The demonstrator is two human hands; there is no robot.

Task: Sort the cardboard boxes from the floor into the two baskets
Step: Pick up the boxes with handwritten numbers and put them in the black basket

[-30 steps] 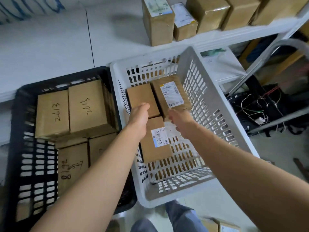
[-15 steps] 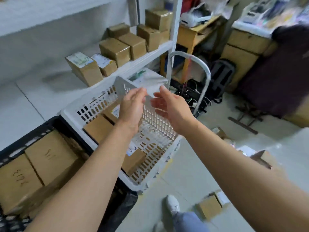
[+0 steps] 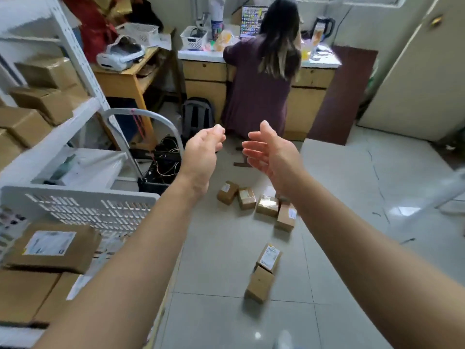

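Cardboard boxes [image 3: 247, 198] now beyond left hand [image 3: 203, 151], right hand [image 3: 270, 153].

A cluttered workroom.
A person in a purple top [image 3: 261, 79] faces a tabletop [image 3: 201, 55] carrying a black kettle [image 3: 324, 25]. A dark backpack [image 3: 197, 117] stands just beside them, a brown board [image 3: 347, 96] leans nearby, and tangled wires [image 3: 167, 159] lie under a grey trolley handle [image 3: 141, 113].
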